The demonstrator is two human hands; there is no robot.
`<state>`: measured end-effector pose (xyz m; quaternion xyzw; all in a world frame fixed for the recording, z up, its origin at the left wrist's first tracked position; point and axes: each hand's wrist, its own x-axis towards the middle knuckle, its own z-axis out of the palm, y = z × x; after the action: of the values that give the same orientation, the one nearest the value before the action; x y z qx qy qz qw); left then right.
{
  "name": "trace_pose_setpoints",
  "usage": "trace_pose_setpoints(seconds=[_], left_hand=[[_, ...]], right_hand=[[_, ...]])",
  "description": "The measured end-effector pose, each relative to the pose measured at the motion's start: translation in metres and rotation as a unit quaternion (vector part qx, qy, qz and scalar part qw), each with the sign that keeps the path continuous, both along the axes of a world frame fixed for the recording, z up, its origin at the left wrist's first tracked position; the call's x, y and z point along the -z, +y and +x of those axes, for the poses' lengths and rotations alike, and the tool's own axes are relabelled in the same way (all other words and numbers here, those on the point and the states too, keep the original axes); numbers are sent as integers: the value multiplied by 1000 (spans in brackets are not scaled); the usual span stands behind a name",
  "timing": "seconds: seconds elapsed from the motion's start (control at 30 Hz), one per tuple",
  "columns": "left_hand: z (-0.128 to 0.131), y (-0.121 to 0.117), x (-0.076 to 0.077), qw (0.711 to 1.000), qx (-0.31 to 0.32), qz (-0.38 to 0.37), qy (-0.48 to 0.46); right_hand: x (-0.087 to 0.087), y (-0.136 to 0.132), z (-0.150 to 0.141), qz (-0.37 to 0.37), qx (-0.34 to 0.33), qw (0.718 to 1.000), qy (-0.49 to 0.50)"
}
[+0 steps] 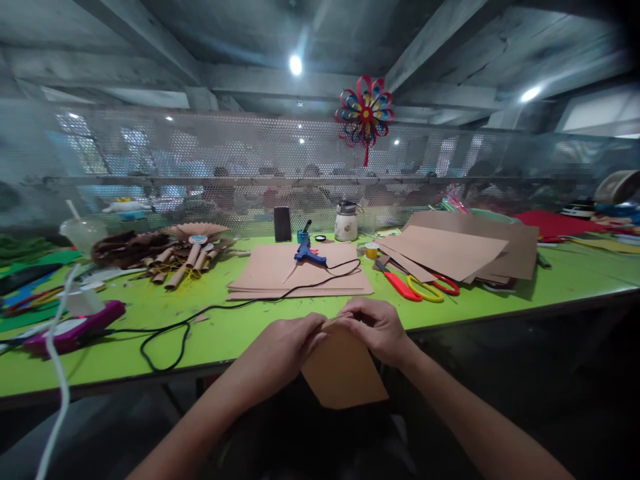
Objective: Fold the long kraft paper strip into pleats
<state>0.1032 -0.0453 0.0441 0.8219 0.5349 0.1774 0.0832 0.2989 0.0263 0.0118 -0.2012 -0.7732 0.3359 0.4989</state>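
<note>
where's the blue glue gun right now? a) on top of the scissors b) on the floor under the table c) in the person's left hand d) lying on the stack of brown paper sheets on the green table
d: the blue glue gun lies on the stack of brown paper sheets on the green table, while the left hand and right hand both pinch the top edge of a brown paper sheet in front of the table.

One head-worn camera looked forward and down across the green counter point(150, 333), close above it; its far background seemed blurred.
</note>
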Motion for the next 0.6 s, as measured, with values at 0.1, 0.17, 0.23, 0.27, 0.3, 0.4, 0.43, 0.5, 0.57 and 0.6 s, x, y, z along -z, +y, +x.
trace_pose_setpoints(seconds=[0.1, 0.17, 0.23, 0.27, 0.3, 0.4, 0.43, 0.5, 0.57, 0.6], left_hand=[[3, -3, 5, 1000, -15, -5, 10], [4, -4, 7, 1000, -15, -17, 10], [3, -3, 9, 1000, -10, -29, 5], [2, -3, 9, 999, -5, -34, 0], [2, -3, 9, 999, 2, -38, -9], [0, -2, 9, 997, 35, -48, -45], [0, -1, 9, 996, 46, -50, -54], [0, -1, 8, 995, 57, -52, -66], [2, 0, 7, 994, 58, -54, -75], [3, 0, 7, 994, 57, -57, -79]], right_hand=[[0, -3, 1, -11, -17, 1000, 3], [1, -2, 1, -31, -29, 999, 2], [4, 0, 2, -60, -44, 997, 1], [5, 1, 2, -81, -55, 995, -1], [6, 3, 2, -104, -71, 992, -5], [5, 5, 4, -152, -126, 980, -39], [3, 5, 5, -148, -133, 979, -51], [-1, 3, 5, -111, -121, 984, -63], [-4, 0, 5, -70, -94, 991, -59], [-6, -2, 5, -58, -82, 993, -56]])
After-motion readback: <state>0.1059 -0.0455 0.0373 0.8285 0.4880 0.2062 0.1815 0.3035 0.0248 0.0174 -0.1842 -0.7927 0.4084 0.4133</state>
